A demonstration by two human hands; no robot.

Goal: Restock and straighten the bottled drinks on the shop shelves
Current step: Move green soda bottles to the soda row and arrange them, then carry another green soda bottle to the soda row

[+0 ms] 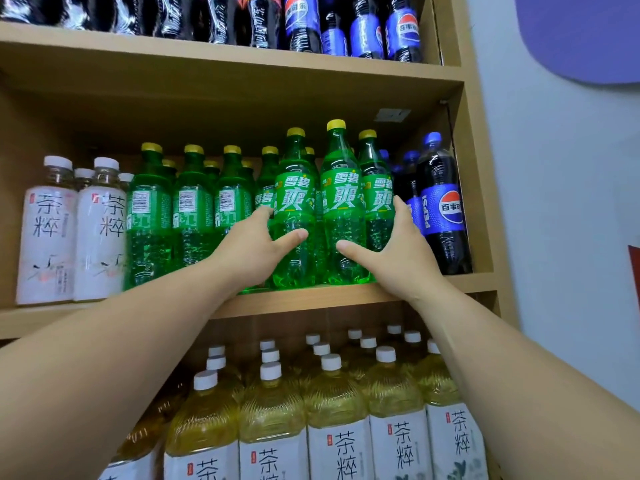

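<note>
On the middle shelf (311, 299), three green soda bottles with yellow caps stand at the front edge with their labels facing me. My left hand (254, 245) grips the left bottle (294, 199): the thumb lies across its front and the fingers wrap its left side. My right hand (398, 251) holds the other two, its thumb on the middle bottle (341, 199) and its fingers up the right side of the right bottle (375, 188). More green bottles (149, 216) stand in rows to the left, barcodes facing out.
White-labelled tea bottles (46, 237) fill the shelf's left end and dark cola bottles (441, 209) its right end, against the side panel. Large tea bottles (332, 410) crowd the shelf below. Cola bottles (401, 29) line the top shelf. A pale wall (561, 202) lies to the right.
</note>
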